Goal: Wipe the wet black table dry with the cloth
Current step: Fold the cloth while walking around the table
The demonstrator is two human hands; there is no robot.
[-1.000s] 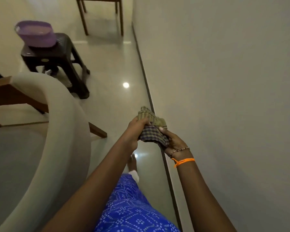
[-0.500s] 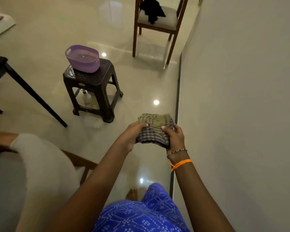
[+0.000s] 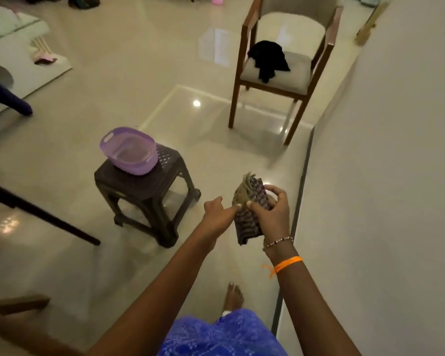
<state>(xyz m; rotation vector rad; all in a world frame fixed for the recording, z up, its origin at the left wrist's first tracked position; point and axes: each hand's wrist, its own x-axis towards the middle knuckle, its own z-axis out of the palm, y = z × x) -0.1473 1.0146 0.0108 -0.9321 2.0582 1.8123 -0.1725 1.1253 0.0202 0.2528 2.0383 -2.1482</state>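
Open tiled floor (image 3: 129, 80) lies ahead and to the left; the wall (image 3: 396, 176) closes off the right side, just beside the right hand (image 3: 270, 214); a purple basin (image 3: 129, 151) takes up most of the small black counter (image 3: 141, 186), leaving bare its right edge; a wooden chair (image 3: 280, 65) stands further ahead against the wall; a dark slanted leg (image 3: 39, 217) crosses the left floor.

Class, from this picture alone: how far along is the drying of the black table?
Done: the cloth is picked up and folded. In hand: the right hand grips it, the left hand touches it. Left: all the wiping; the black table bears a purple basin.
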